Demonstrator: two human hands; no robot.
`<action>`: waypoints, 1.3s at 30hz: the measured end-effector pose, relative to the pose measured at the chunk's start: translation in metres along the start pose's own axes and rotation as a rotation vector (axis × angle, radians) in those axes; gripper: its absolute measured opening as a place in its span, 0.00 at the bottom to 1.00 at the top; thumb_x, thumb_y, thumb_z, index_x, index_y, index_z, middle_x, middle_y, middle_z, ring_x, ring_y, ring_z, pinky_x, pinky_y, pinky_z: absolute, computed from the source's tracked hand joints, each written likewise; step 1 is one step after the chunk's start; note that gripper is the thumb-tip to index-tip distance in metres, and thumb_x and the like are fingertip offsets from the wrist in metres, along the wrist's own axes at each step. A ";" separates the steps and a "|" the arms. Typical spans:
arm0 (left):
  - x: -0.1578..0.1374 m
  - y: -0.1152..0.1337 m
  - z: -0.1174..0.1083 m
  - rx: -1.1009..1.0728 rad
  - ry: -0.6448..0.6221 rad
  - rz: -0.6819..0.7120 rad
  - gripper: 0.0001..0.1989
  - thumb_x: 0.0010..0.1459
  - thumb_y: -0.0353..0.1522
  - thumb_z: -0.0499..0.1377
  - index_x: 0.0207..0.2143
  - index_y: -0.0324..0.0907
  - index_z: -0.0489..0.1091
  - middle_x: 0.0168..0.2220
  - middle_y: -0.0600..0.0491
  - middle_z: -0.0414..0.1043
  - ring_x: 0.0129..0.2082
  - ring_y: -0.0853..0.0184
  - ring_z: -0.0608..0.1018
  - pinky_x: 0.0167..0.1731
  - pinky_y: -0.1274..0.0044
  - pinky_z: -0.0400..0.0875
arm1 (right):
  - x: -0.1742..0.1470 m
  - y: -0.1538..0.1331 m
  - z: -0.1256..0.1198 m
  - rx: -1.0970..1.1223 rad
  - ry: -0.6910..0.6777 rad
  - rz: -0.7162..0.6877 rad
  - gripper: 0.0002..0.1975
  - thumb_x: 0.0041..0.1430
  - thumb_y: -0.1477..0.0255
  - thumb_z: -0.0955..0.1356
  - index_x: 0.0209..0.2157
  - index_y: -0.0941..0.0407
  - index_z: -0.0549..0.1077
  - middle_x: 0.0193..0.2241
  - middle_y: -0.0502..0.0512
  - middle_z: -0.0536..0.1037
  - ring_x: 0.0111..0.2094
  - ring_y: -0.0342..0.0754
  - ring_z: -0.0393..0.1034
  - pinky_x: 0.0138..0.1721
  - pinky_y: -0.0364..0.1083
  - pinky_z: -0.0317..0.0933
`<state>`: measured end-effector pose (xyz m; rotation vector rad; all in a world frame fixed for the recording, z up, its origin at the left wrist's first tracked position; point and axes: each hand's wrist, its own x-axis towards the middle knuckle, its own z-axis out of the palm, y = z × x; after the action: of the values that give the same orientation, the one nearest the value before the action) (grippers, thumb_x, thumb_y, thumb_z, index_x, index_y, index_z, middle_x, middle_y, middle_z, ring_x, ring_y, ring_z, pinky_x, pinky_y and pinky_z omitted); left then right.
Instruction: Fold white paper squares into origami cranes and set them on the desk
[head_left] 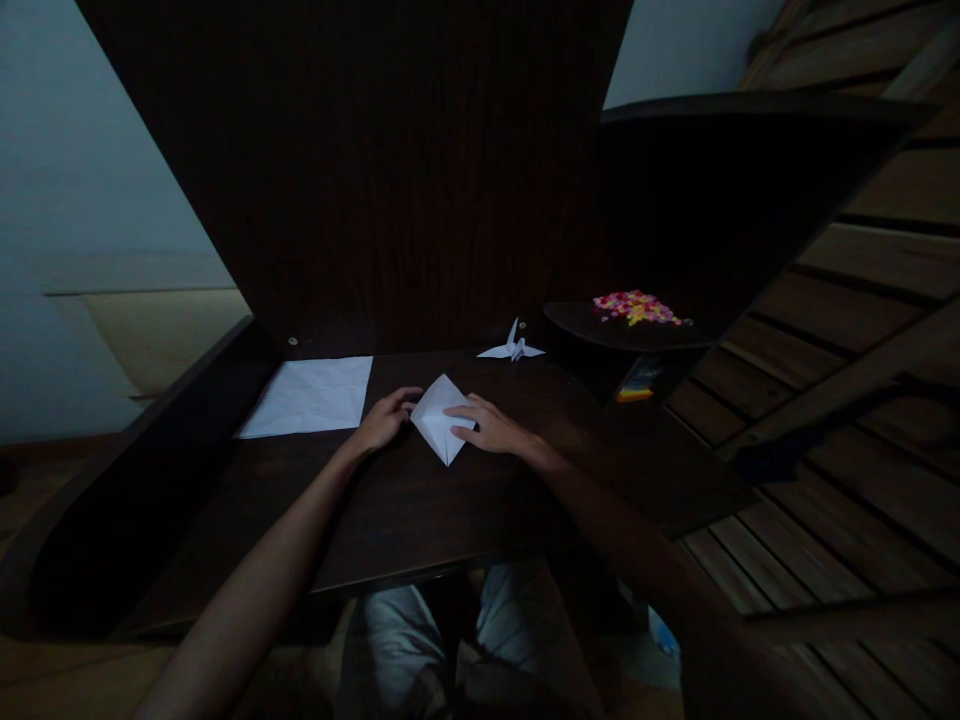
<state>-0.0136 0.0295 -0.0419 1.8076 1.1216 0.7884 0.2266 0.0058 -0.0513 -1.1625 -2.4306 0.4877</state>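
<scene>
One folded paper (433, 418) under the spread right hand (491, 426) — likely light, easily creased, best edge-held — left hand (384, 417) alongside, pinch unclear.

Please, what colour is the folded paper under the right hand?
The folded paper is plain white; the head view shows it best.

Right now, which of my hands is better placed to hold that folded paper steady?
Probably your right hand: it lies over the right side of the folded paper. Your left hand is only at the paper's left corner, covering little of it.
</scene>
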 end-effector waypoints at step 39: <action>-0.005 0.001 0.013 0.256 0.086 0.156 0.25 0.51 0.40 0.59 0.51 0.40 0.62 0.36 0.52 0.73 0.33 0.66 0.75 0.38 0.72 0.70 | 0.002 -0.005 -0.001 -0.018 0.017 0.003 0.23 0.57 0.63 0.68 0.53 0.56 0.69 0.53 0.63 0.68 0.58 0.56 0.57 0.58 0.56 0.52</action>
<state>-0.0041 0.0206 -0.0467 2.1120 1.1914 0.8506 0.2225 0.0048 -0.0479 -1.1733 -2.4236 0.4558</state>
